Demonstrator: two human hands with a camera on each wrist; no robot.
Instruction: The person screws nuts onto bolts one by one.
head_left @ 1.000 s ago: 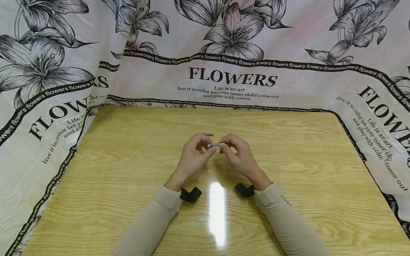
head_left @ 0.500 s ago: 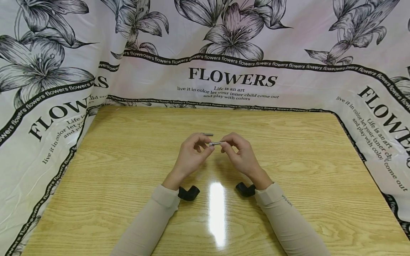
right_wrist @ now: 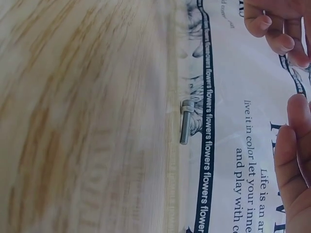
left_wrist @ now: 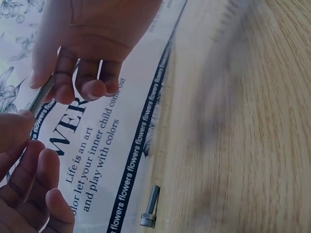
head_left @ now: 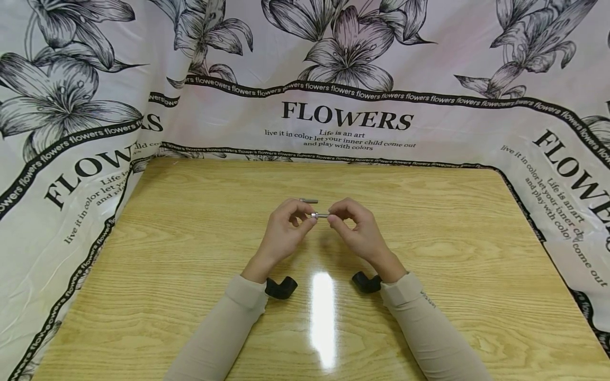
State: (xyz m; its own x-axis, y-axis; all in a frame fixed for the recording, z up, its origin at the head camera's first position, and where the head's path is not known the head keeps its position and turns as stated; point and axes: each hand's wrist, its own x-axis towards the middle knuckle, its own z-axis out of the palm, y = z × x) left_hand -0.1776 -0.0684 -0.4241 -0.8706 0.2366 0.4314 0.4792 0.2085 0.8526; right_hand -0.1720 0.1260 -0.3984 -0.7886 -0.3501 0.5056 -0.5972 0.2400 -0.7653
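Between both hands a small silver metal bolt (head_left: 322,215) is held level above the table, head to the left. The left hand (head_left: 283,230) pinches its head end with thumb and index finger. At the shaft's other end, the right hand (head_left: 357,230) pinches with thumb and index finger. The left wrist view shows part of the bolt's shaft (left_wrist: 40,97) between the two hands; the right wrist view leaves it out. A second silver bolt (head_left: 311,201) lies on the table just beyond the left hand's fingers, its round head (left_wrist: 146,221) plain in the left wrist view.
The wood-grain table (head_left: 190,222) spreads around the hands, with a bright light reflection in front of them. White cloth (head_left: 343,132) printed with flowers and lettering stands along its back and sides. A black device (head_left: 281,288) sits at the left wrist, another (head_left: 367,282) at the right.
The held bolt has shifted slightly right and gone from a slight tilt to level. The right fingers have moved a little on its shaft end. The bolt on the table stays put.
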